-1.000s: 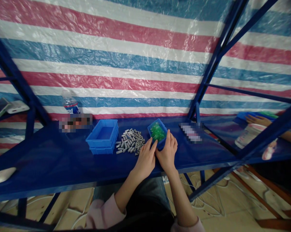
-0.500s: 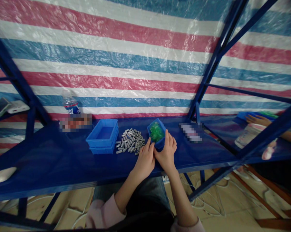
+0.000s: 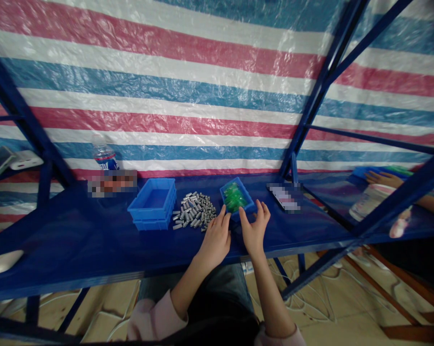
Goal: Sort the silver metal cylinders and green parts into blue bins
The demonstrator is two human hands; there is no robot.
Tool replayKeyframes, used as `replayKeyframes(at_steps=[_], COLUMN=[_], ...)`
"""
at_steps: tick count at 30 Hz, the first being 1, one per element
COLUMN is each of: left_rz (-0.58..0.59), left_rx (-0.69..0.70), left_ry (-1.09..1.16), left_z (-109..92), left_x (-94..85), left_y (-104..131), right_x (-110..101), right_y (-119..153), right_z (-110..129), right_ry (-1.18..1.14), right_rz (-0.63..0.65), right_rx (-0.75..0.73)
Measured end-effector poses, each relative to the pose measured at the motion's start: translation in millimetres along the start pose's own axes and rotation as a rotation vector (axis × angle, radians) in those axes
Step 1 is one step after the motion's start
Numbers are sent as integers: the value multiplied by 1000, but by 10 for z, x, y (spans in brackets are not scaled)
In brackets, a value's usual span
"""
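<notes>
A small blue bin holding green pieces stands on the blue table. My left hand is at the bin's near left corner, its fingertips close together against or just beside the edge; what they grip, if anything, is hidden. My right hand is by the near right corner with thumb and fingers apart and nothing between them. Left of the bin lies a heap of silver metal pieces. Two stacked blue bins stand left of the heap.
A phone lies to the right. At the back left are a bottle and a blurred item. A white object lies far left. Beyond the blue frame, another person's hand is near a white bucket.
My right hand has come off the bin's side and moved slightly right and down, its fingers now spread. My left hand has barely moved. The bin looks nearly unchanged.
</notes>
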State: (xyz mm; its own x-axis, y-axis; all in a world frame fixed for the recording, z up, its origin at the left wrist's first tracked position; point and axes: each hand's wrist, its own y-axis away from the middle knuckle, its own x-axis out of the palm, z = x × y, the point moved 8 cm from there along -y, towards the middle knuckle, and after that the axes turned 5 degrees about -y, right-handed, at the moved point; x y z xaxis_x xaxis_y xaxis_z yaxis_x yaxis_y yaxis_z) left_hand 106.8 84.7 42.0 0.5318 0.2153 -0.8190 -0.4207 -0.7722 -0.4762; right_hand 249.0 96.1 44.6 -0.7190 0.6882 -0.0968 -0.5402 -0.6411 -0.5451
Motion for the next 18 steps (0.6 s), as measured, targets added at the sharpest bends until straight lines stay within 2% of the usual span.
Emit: replayKeyframes(at_steps=[2, 4, 8, 12, 18], left_rz=[0, 0, -2, -4, 3], left_rx=[10, 17, 14, 4, -10], left_ry=[-4, -10, -23, -41, -94], left_z=[-11, -18, -11, -8, -21], left_x=[-4, -1, 9, 2, -12], left_y=[1, 4, 9, 11, 16], right_x=[6, 59, 150, 117, 105], right_y=[-6, -3, 17, 13, -4], right_z=[-141, -247, -361, -405, -353], right_ry=[-57, -122, -225, -251, -325], right_rz=[-15, 31, 112, 61, 52], right_rx=[132, 237, 365, 393, 396])
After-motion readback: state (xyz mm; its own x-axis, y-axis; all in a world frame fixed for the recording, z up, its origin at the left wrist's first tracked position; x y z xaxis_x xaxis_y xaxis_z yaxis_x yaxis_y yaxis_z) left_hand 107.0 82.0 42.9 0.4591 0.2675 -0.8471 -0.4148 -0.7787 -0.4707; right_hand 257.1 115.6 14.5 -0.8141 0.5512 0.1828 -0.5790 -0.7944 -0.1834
